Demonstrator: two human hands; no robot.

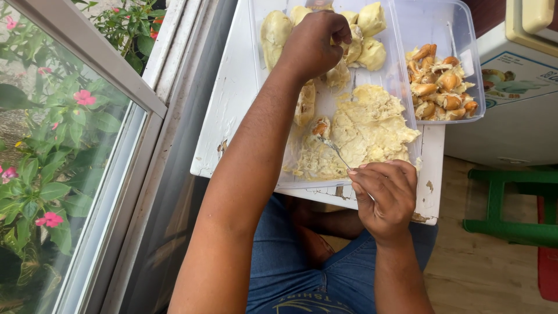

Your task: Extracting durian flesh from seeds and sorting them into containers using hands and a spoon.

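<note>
Durian pods (360,35) lie soft and sticky in a clear tray (401,81) on the white tabletop (232,99), where the left hand (314,43) closes over one, best cradled gently, while the right hand (386,197) pinches a spoon (334,148) scraping mashed pulp (366,131).

A white wooden table (232,99) with chipped paint stands against a glass window (70,151), pink-flowered plants (46,174) outside in daylight. The floor (482,273) is pale wood (a green plastic stool (511,203) stands on it), beside a white fridge (517,93).
</note>
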